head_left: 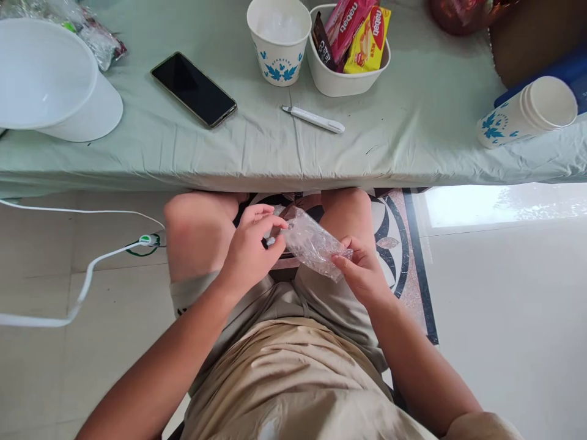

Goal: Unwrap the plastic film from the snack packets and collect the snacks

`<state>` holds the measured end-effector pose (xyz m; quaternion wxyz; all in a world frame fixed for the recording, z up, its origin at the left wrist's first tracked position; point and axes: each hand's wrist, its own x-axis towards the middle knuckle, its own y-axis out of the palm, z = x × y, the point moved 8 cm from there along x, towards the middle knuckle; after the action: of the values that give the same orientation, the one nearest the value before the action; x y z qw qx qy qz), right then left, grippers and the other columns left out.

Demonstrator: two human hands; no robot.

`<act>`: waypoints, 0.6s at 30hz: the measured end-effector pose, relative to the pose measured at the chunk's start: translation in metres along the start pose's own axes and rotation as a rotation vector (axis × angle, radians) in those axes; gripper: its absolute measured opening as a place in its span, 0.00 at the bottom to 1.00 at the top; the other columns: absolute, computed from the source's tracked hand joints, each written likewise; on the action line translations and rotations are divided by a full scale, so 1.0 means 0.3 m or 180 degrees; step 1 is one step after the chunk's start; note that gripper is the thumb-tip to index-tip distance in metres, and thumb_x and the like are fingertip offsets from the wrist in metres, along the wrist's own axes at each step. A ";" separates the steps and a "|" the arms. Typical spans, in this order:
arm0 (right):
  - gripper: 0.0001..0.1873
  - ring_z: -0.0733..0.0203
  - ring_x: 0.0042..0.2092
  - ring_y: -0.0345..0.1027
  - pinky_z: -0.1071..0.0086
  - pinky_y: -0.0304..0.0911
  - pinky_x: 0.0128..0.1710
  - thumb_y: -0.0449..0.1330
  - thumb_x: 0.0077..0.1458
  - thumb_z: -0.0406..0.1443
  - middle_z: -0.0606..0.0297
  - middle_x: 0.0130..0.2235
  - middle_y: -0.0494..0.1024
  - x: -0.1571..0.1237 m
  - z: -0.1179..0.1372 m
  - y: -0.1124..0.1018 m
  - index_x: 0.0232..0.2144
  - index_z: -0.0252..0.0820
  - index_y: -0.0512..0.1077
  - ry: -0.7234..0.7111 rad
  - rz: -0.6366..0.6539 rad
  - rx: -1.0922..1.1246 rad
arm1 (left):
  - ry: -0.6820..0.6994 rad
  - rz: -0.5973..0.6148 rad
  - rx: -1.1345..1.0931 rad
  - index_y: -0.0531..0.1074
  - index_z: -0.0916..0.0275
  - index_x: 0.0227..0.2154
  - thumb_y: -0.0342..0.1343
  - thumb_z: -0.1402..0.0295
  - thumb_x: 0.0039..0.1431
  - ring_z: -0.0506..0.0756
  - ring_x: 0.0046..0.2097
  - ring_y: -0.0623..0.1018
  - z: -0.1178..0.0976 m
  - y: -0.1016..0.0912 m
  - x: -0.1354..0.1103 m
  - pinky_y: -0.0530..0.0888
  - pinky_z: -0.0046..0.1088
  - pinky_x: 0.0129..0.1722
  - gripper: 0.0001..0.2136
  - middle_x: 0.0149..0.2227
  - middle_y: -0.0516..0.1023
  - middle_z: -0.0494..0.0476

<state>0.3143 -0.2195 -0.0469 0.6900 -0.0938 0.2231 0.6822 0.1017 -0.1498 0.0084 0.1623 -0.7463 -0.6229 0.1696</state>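
A crinkled clear plastic bag [314, 244] is stretched between my hands above my lap. My right hand [362, 269] pinches its lower right end between thumb and fingers. At the upper left end, my left hand [257, 244] has its thumb and fingertips closed in on the bag's edge. What the bag contains, if anything, cannot be made out. Beyond the bag, a white utility knife [316, 119] lies on the cloth-covered table [192, 153], its tip pointing left.
On the table are a black phone [195, 90], a paper cup [279, 46], a white tub [351, 84] of snack packets, stacked cups [527, 116] lying tilted, and a large white bucket [87, 104]. White cables [87, 287] cross the floor at left.
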 end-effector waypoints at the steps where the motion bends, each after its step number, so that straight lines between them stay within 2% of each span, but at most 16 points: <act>1: 0.22 0.69 0.27 0.58 0.74 0.55 0.28 0.72 0.51 0.49 0.72 0.27 0.70 0.004 0.017 -0.004 0.29 0.43 0.66 -0.0091 -0.0094 0.0043 | 0.0227 -0.0054 0.0243 0.80 0.61 0.36 0.58 0.67 0.58 0.61 0.54 0.79 -0.041 -0.002 0.014 0.76 0.44 0.59 0.08 0.52 0.76 0.65; 4: 0.22 0.69 0.28 0.57 0.73 0.55 0.29 0.72 0.51 0.49 0.72 0.26 0.68 0.029 0.081 -0.006 0.27 0.43 0.66 -0.0346 -0.0245 0.0080 | 0.0507 0.0442 0.0385 0.80 0.61 0.43 0.56 0.62 0.62 0.63 0.57 0.79 -0.133 0.050 0.064 0.75 0.45 0.62 0.13 0.54 0.79 0.65; 7: 0.19 0.68 0.29 0.59 0.72 0.58 0.30 0.70 0.55 0.47 0.71 0.27 0.68 0.071 0.157 -0.004 0.29 0.44 0.67 -0.0649 -0.0306 -0.0050 | 0.0441 0.1185 0.0348 0.80 0.61 0.47 0.61 0.56 0.59 0.69 0.65 0.74 -0.176 0.121 0.128 0.73 0.49 0.64 0.18 0.65 0.74 0.65; 9: 0.13 0.67 0.31 0.62 0.72 0.60 0.32 0.69 0.57 0.44 0.70 0.31 0.71 0.106 0.207 -0.001 0.33 0.45 0.71 -0.0845 -0.0341 -0.0142 | 0.0466 0.1528 0.0190 0.81 0.60 0.46 0.65 0.56 0.55 0.69 0.63 0.76 -0.198 0.153 0.185 0.74 0.47 0.61 0.18 0.68 0.72 0.63; 10: 0.10 0.67 0.32 0.64 0.72 0.62 0.33 0.68 0.58 0.42 0.69 0.33 0.73 0.125 0.232 0.000 0.36 0.46 0.73 -0.0921 -0.0371 -0.0191 | 0.0517 0.1638 0.0053 0.81 0.59 0.45 0.65 0.59 0.55 0.67 0.59 0.78 -0.210 0.164 0.220 0.76 0.44 0.57 0.17 0.65 0.75 0.62; 12: 0.08 0.65 0.35 0.69 0.70 0.66 0.36 0.67 0.59 0.40 0.67 0.38 0.75 0.165 0.285 -0.004 0.40 0.48 0.74 -0.1075 -0.0527 -0.0329 | 0.0589 0.1712 -0.0257 0.80 0.60 0.44 0.61 0.65 0.56 0.59 0.45 0.81 -0.229 0.174 0.307 0.77 0.36 0.45 0.13 0.49 0.83 0.58; 14: 0.10 0.64 0.38 0.71 0.69 0.69 0.39 0.67 0.58 0.38 0.66 0.41 0.76 0.200 0.354 -0.026 0.42 0.49 0.74 -0.1357 -0.0921 -0.0503 | 0.0583 0.1678 -0.0560 0.78 0.61 0.38 0.57 0.68 0.57 0.53 0.34 0.75 -0.236 0.174 0.408 0.71 0.31 0.34 0.08 0.32 0.79 0.51; 16: 0.16 0.62 0.44 0.73 0.69 0.72 0.44 0.70 0.55 0.37 0.64 0.47 0.76 0.229 0.426 -0.053 0.45 0.50 0.72 -0.1689 -0.1406 -0.0721 | 0.0587 0.1617 -0.0854 0.75 0.61 0.33 0.56 0.68 0.57 0.51 0.30 0.70 -0.238 0.167 0.505 0.67 0.29 0.31 0.05 0.27 0.72 0.49; 18: 0.25 0.60 0.51 0.74 0.67 0.73 0.48 0.72 0.53 0.37 0.61 0.55 0.75 0.277 0.480 -0.056 0.51 0.53 0.69 -0.1863 -0.1516 -0.0891 | 0.0656 0.1644 -0.1089 0.73 0.61 0.31 0.56 0.68 0.57 0.51 0.31 0.71 -0.237 0.160 0.580 0.67 0.28 0.31 0.04 0.28 0.72 0.49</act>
<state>0.3542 -0.0831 0.0411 0.8437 -0.0377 -0.1058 0.5249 0.2051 0.0112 0.0409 0.0483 -0.9093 -0.4127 0.0216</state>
